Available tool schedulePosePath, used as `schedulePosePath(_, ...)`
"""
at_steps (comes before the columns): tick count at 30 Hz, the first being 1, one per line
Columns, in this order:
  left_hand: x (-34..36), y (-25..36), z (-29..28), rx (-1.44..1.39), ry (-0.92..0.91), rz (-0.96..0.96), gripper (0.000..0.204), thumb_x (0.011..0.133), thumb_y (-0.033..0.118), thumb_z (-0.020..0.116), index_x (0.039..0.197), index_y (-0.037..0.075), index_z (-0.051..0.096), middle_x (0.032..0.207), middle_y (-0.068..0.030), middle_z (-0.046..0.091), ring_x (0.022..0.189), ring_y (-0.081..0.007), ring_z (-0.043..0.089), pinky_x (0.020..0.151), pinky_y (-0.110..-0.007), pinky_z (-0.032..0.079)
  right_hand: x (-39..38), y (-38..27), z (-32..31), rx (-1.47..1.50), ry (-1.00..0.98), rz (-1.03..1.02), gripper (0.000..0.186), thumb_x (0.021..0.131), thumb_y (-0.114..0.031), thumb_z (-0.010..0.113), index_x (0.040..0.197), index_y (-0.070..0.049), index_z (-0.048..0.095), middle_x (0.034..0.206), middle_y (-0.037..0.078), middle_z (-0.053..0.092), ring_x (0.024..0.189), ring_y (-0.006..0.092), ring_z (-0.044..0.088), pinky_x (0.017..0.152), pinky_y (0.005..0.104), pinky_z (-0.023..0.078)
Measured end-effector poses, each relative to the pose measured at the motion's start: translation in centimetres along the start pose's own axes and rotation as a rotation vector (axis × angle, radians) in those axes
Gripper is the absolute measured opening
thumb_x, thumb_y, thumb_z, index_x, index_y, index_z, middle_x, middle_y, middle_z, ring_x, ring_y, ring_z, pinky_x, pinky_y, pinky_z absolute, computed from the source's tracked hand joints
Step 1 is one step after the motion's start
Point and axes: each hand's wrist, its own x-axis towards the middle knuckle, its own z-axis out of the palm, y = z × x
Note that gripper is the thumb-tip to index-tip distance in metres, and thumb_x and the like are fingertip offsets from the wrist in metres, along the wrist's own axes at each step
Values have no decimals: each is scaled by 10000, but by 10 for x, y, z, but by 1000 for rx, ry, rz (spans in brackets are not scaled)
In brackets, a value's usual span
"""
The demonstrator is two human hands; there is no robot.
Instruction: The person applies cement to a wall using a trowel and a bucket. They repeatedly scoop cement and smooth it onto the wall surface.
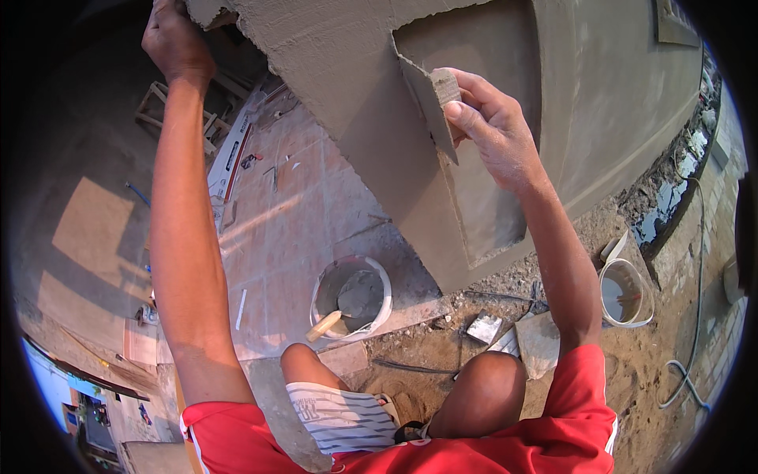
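Observation:
My right hand (493, 130) pinches a thin, flat, mortar-grey scraper (433, 107) between thumb and fingers. The scraper's blade stands at the left edge of a rectangular recess (482, 59) in the grey plastered wall (355, 87). Up at the top left, my left hand (178, 39) is curled beside the ragged plaster edge of that wall. Its fingers are partly cut off by the picture's rim, and what they grip is hidden. Below the wall's lower corner stands a bucket (317, 296) of wet grey mortar, a wooden-handled tool (324, 325) leaning out of it.
A second white bucket (649, 304), holding greyish liquid, stands on sandy ground at right. Near my knees lie broken tile pieces (537, 344) and rubble. A hose (695, 347) winds along the far right. Behind my left arm is a wooden frame (150, 110) on the tiled floor.

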Motion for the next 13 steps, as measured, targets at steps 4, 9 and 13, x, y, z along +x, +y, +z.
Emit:
schedulePosePath(4, 4, -3, -2, 8, 1, -18, 359, 972, 306, 528, 1108, -9, 632, 1018, -54, 674, 901, -157, 651, 811, -300, 503, -28, 24, -7, -3, 17, 58, 454, 964, -257, 609, 1337, -15, 520, 1025, 58, 662, 845, 94, 600, 681, 252, 508)
schedulePosePath(9, 3, -2, 0, 20, 17, -35, 381, 968, 323, 535, 1126, -10, 631, 1030, -63, 677, 909, -169, 655, 798, -322, 521, -87, 76, -25, -12, 21, 223, 455, 948, -247, 631, 1329, -21, 530, 1039, 48, 654, 879, 105, 596, 688, 265, 511)
schedulePosePath(13, 1, 0, 1, 59, -31, -26, 410, 963, 341, 539, 1161, -7, 624, 1075, -74, 677, 952, -182, 654, 872, -332, 501, -144, 119, -45, 65, 12, 393, 483, 919, -277, 671, 1334, -66, 542, 1094, 44, 648, 967, 135, 610, 772, 278, 516)
